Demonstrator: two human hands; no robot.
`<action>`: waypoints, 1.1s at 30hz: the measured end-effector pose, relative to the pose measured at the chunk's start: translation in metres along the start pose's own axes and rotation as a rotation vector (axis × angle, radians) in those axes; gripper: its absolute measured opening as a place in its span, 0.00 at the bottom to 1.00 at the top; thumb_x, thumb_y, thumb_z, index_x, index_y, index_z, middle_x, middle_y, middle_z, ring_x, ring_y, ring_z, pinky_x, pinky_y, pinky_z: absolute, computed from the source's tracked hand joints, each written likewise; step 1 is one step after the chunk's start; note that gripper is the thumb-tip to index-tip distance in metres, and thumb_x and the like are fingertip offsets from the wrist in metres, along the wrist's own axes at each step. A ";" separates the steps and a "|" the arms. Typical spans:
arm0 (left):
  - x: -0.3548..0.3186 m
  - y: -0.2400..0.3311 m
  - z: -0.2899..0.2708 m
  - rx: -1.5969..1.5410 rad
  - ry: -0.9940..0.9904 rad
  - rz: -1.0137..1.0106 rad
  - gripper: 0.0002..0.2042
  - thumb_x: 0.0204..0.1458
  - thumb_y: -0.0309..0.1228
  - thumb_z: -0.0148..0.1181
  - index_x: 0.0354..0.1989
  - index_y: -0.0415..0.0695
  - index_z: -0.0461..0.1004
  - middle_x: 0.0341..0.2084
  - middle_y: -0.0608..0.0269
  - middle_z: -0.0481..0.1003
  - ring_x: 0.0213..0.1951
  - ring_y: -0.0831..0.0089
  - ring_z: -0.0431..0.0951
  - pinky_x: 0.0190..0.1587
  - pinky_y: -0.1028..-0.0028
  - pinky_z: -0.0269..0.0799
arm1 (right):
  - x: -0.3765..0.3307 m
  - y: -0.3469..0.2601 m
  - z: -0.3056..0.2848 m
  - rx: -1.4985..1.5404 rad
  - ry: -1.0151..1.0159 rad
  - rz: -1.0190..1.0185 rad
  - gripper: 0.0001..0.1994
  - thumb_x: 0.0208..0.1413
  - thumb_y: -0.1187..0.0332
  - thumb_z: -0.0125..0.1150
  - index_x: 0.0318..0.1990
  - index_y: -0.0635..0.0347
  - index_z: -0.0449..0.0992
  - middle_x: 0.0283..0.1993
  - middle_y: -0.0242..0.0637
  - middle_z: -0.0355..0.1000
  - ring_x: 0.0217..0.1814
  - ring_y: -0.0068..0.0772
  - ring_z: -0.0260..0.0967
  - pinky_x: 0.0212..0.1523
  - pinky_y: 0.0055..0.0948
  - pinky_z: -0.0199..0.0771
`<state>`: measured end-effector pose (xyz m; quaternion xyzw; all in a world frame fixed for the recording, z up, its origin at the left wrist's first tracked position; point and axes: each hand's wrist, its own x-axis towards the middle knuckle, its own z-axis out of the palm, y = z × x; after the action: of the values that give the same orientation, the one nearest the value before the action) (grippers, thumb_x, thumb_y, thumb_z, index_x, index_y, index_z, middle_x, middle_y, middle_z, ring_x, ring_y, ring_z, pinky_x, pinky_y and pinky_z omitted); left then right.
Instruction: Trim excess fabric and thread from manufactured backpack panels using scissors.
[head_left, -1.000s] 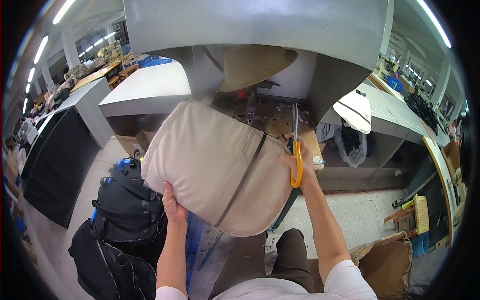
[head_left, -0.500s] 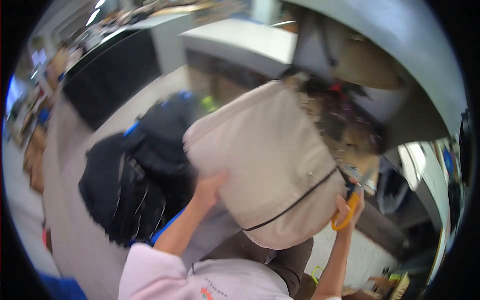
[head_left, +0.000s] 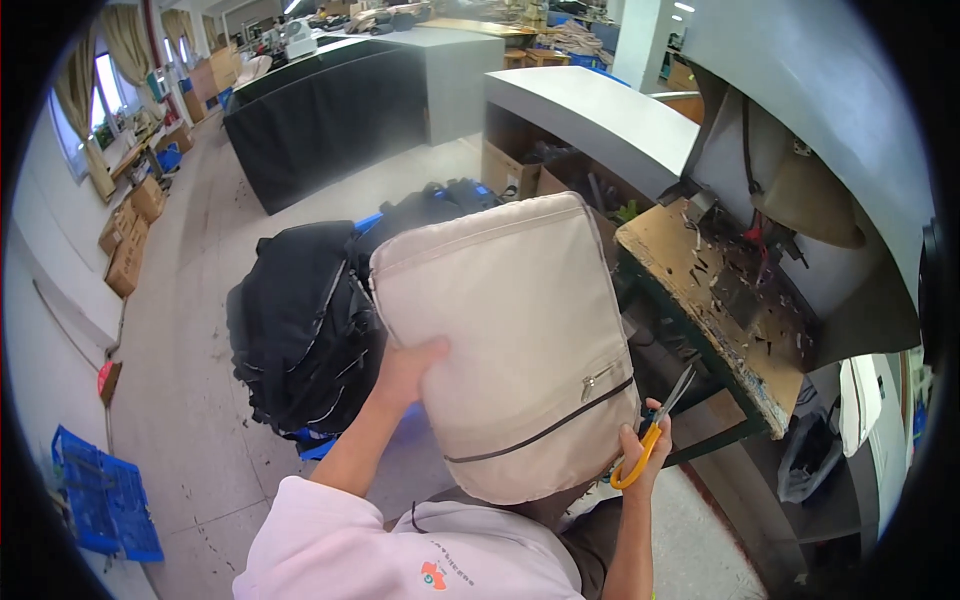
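Note:
In front of my body I hold up a flat beige fabric bag piece [head_left: 515,300] with rounded corners. A black zipper crosses its lower part, and a metal zipper pull lies just above it at the right. My left hand [head_left: 412,365] grips the left edge, thumb on the face and the other fingers hidden behind. Orange-handled scissors [head_left: 650,438] are in my right hand [head_left: 655,460], blades pointing up and away to the right. That hand is beside the lower right edge of the piece; whether it also pinches the fabric I cannot tell.
Black backpacks [head_left: 290,320] are piled on something blue at my left. A worn wooden table [head_left: 665,245] strewn with scraps stands at the right, beneath a curved grey housing [head_left: 850,90]. A blue plastic crate [head_left: 105,495] and cardboard boxes [head_left: 125,245] lie along the left wall.
The view has swung left and steadied, so the room has shifted right in the picture. The beige piece is more upright, and my right hand with the scissors sits lower and closer in.

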<state>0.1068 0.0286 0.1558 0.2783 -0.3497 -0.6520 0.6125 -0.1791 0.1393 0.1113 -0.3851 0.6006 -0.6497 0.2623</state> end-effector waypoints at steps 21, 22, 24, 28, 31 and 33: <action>-0.016 0.072 -0.054 0.066 0.095 0.369 0.22 0.42 0.37 0.59 0.43 0.34 0.66 0.36 0.57 0.73 0.37 0.66 0.74 0.39 0.68 0.70 | -0.009 -0.041 0.021 0.127 -0.284 0.078 0.29 0.43 0.63 0.66 0.51 0.60 0.58 0.30 0.32 0.65 0.31 0.19 0.61 0.33 0.15 0.62; -0.020 0.067 -0.063 0.063 0.064 0.340 0.24 0.41 0.37 0.60 0.44 0.34 0.66 0.37 0.56 0.72 0.37 0.65 0.73 0.39 0.67 0.70 | -0.006 -0.051 0.021 -0.094 -0.302 -0.054 0.32 0.41 0.60 0.66 0.52 0.60 0.58 0.32 0.35 0.64 0.33 0.24 0.62 0.34 0.19 0.64; -0.025 0.055 -0.073 0.047 0.001 0.282 0.26 0.39 0.37 0.61 0.46 0.34 0.65 0.39 0.56 0.71 0.39 0.64 0.73 0.41 0.67 0.69 | 0.003 -0.076 0.019 -0.325 -0.278 -0.178 0.35 0.40 0.56 0.67 0.53 0.60 0.57 0.34 0.39 0.64 0.34 0.30 0.63 0.36 0.23 0.65; -0.005 0.028 -0.076 0.010 -0.128 0.158 0.30 0.37 0.37 0.63 0.49 0.33 0.63 0.42 0.55 0.70 0.41 0.62 0.72 0.43 0.66 0.68 | 0.021 -0.107 0.017 -0.523 -0.237 -0.239 0.41 0.35 0.52 0.67 0.54 0.63 0.55 0.41 0.47 0.63 0.41 0.42 0.64 0.42 0.33 0.65; -0.004 0.012 -0.032 -0.249 -0.334 -0.019 0.33 0.36 0.36 0.64 0.51 0.34 0.60 0.46 0.53 0.68 0.45 0.59 0.71 0.46 0.64 0.67 | 0.029 -0.107 0.018 -0.663 -0.197 -0.206 0.43 0.35 0.49 0.66 0.55 0.65 0.54 0.43 0.49 0.63 0.44 0.43 0.64 0.44 0.37 0.64; -0.006 0.013 -0.007 -0.247 -0.234 -0.033 0.21 0.40 0.35 0.61 0.42 0.36 0.69 0.36 0.55 0.74 0.37 0.63 0.74 0.38 0.65 0.70 | 0.033 -0.107 0.020 -0.706 -0.213 -0.151 0.43 0.36 0.46 0.64 0.55 0.65 0.53 0.43 0.49 0.63 0.44 0.44 0.64 0.43 0.38 0.64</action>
<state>0.1203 0.0336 0.1613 0.1286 -0.3312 -0.7279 0.5865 -0.1682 0.1160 0.2224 -0.5602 0.7270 -0.3766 0.1258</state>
